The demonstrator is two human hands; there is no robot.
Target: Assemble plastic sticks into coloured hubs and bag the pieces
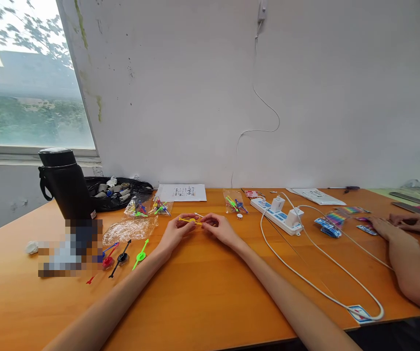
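Your left hand (176, 234) and right hand (220, 230) both pinch a thin yellow plastic arrow spinner (192, 222) by its ends, over the shiny orange wooden table (202, 292). To their left, green, black, red and blue plastic arrow spinners (141, 256) lie side by side. Farther back sit a crinkly clear plastic bag (131, 230) and a tall black bottle (69, 187).

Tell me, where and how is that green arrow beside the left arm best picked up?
Perhaps pinch the green arrow by its round middle, coming down from above: that part is broadest, the ends are slender, and the left forearm and black arrow flank it.
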